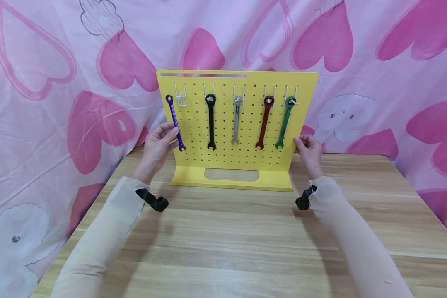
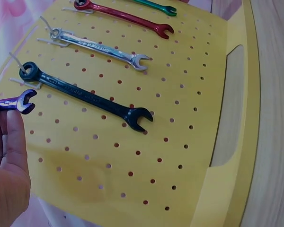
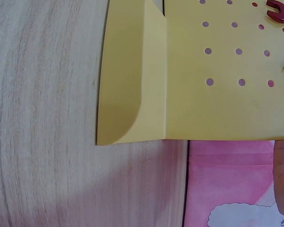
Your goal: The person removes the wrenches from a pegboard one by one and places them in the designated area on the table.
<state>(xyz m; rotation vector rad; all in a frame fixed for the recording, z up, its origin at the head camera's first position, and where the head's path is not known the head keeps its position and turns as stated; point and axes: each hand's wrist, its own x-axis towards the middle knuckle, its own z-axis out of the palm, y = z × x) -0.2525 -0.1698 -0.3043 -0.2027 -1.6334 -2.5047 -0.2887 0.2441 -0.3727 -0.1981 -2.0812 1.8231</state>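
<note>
A purple combination wrench [image 1: 176,124] is pinched between the thumb and fingers of my left hand [image 1: 159,142], near the left edge of the yellow pegboard [image 1: 223,161]. Its ring end points up, and its open jaw also shows in the left wrist view. Beside it, a white hook [image 1: 181,98] bears no wrench. At the other side, my right hand [image 1: 310,152] grips the board's right edge; only part of that hand enters the right wrist view. Black [image 1: 211,122], silver [image 1: 236,122], red [image 1: 264,123] and green [image 1: 285,123] wrenches hang from the other hooks.
The pegboard stands on a wooden table [image 1: 223,240], its base [image 1: 271,182] towards me. Behind the table hangs a pink curtain [image 1: 275,37] with hearts. Each wrist wears a black camera mount, one [image 1: 156,201] on the left.
</note>
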